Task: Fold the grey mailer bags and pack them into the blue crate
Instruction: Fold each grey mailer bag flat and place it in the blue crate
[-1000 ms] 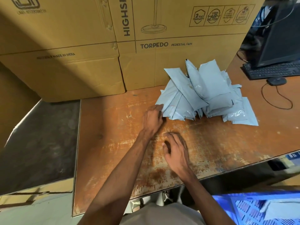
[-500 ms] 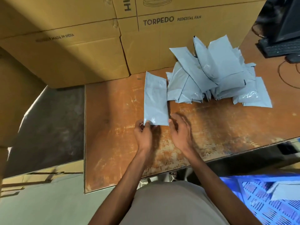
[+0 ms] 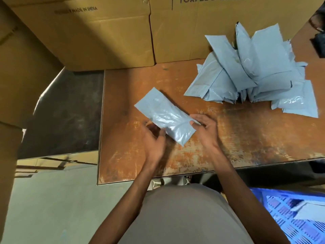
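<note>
One grey mailer bag is up off the worn orange table, held slantwise between both hands, so I'd say the person is at the start of folding this one. The right hand pinches the bag's near right edge, thumb on top and the other fingers curled beneath. The left hand sits under the lower left edge with its fingers loosely curled up around it; motion blur keeps me from telling how firmly it grips. Next, I reckon, the far end must be brought over onto the near end and creased flat. The pile of unfolded bags lies well apart at the back right, against the cardboard boxes. The blue crate waits low on the person's right, a pale packet already inside.
</note>
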